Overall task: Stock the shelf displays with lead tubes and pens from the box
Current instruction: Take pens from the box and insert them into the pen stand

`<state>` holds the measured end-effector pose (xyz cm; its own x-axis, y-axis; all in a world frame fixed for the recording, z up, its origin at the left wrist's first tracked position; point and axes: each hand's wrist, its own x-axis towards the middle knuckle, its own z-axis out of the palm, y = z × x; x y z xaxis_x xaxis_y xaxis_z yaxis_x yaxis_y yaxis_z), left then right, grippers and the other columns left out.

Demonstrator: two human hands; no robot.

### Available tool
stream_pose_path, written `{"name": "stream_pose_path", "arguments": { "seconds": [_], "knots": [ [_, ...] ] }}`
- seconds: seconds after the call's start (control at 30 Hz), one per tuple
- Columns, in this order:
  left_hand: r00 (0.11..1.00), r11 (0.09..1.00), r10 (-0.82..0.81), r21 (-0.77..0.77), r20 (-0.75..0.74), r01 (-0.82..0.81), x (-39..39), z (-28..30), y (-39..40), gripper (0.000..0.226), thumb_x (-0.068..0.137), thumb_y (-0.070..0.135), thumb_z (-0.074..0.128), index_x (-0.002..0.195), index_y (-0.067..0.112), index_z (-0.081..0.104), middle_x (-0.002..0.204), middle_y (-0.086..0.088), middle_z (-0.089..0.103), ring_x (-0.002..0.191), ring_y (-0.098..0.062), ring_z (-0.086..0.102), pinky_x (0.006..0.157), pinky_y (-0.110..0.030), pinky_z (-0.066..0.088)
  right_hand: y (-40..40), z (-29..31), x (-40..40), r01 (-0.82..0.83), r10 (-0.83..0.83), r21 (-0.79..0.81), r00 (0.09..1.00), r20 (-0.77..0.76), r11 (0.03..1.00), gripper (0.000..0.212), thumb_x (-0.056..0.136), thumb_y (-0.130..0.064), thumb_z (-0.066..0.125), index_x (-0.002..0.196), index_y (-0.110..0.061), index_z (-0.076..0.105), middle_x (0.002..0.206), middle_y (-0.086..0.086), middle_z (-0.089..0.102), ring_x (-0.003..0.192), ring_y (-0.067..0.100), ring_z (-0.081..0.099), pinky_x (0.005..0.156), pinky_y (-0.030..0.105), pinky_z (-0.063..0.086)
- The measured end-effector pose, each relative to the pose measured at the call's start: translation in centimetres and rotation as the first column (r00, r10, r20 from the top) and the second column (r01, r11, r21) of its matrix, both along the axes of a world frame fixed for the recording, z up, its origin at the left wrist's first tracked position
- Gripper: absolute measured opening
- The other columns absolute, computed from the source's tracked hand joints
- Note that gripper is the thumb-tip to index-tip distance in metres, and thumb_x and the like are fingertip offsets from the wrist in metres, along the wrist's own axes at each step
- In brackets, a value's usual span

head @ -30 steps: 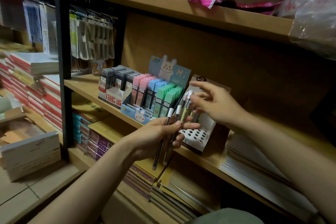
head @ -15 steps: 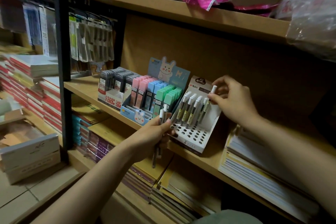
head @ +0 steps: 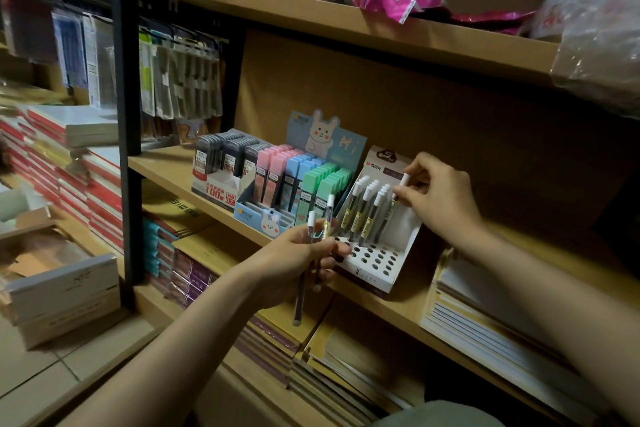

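The pens [head: 363, 210] are slim and dark-barrelled, each with a white cap and a yellow label band low on the barrel. A cluster of them stands tilted back in the rear holes of a white stand [head: 375, 262] on the middle shelf [head: 166, 166]; the front rows of round holes are bare. Just left of the stand sits a blue bunny tray [head: 256, 213] packed with pink, blue and green lead cases, and left again a white box of grey cases [head: 225, 158].

The right hand [head: 438, 196] reaches in from the right with its wrist bent. Thumb and forefinger pinch the white cap of one pen [head: 401, 184] at the right end of the cluster, and the other fingers curl loosely above it.

The left hand [head: 298, 262] is held in front of the shelf edge, palm turned inward, fingers closed around two pens [head: 320, 225]. Their white caps point up past the thumb, and the dark barrels hang out below the palm, over the stacks of notebooks [head: 277, 333] on the lower shelf.
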<state>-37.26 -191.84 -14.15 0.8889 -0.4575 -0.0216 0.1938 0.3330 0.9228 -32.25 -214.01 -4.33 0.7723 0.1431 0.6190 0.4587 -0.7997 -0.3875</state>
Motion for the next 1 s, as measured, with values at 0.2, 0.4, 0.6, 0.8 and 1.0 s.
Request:
{"name": "stream_pose_path", "arguments": {
  "seconds": [0.2, 0.4, 0.6, 0.8, 1.0],
  "knots": [
    [0.998, 0.994, 0.043, 0.102, 0.036, -0.047, -0.1, 0.3, -0.3, 0.024, 0.100, 0.028, 0.047, 0.109, 0.014, 0.064, 0.089, -0.002, 0.066, 0.064, -0.009, 0.050, 0.059, -0.022, 0.039, 0.6, 0.6, 0.7, 0.036, -0.041, -0.055, 0.995, -0.089, 0.998, 0.005, 0.087, -0.022, 0.071, 0.089, -0.018, 0.069, 0.087, -0.003, 0.067, 0.081, 0.009, 0.066, 0.072, 0.022, 0.055],
    [0.999, 1.000, 0.009, 0.006, 0.049, -0.009, -0.4, 0.5, -0.3, 0.026, 0.096, 0.014, 0.050, 0.113, 0.015, 0.071, 0.101, -0.007, 0.066, 0.072, -0.009, 0.054, 0.072, -0.026, 0.041, 0.7, -0.1, 0.6, 0.043, -0.045, -0.022, 0.994, -0.095, 0.999, 0.001, 0.088, -0.021, 0.070, 0.087, -0.021, 0.069, 0.082, -0.005, 0.066, 0.071, 0.004, 0.066, 0.060, 0.015, 0.052],
    [0.998, 0.986, -0.040, -0.160, 0.038, 0.046, -0.9, 1.1, -0.8, 0.031, 0.098, 0.010, 0.045, 0.127, 0.004, 0.055, 0.116, -0.008, 0.070, 0.068, -0.008, 0.054, 0.066, -0.021, 0.050, 0.5, 0.3, 0.3, 0.057, -0.065, -0.079, 0.992, -0.105, 0.995, 0.003, 0.087, -0.023, 0.070, 0.084, -0.021, 0.069, 0.076, -0.005, 0.066, 0.069, 0.006, 0.065, 0.065, 0.022, 0.055],
    [0.997, 0.979, -0.068, -0.192, 0.031, 0.073, -1.2, 1.1, -1.2, 0.030, 0.101, 0.013, 0.041, 0.127, 0.001, 0.047, 0.122, -0.013, 0.067, 0.068, -0.008, 0.054, 0.065, -0.020, 0.047, 1.0, 0.4, 0.3, 0.080, -0.077, 0.011, 0.987, -0.141, 0.997, 0.002, 0.086, -0.018, 0.072, 0.087, -0.018, 0.070, 0.079, -0.004, 0.067, 0.065, 0.002, 0.066, 0.050, 0.007, 0.048],
    [1.000, 0.984, -0.014, -0.176, 0.006, 0.015, -1.5, 1.2, -1.0, 0.027, 0.100, 0.014, 0.045, 0.123, 0.005, 0.055, 0.100, -0.009, 0.071, 0.065, -0.009, 0.055, 0.060, -0.021, 0.049, 1.0, -0.5, 0.0, 0.078, -0.076, 0.003, 0.979, -0.190, 0.997, 0.005, 0.086, -0.017, 0.072, 0.091, -0.017, 0.072, 0.084, -0.001, 0.069, 0.066, 0.003, 0.066, 0.049, 0.007, 0.047]
  ]
}}
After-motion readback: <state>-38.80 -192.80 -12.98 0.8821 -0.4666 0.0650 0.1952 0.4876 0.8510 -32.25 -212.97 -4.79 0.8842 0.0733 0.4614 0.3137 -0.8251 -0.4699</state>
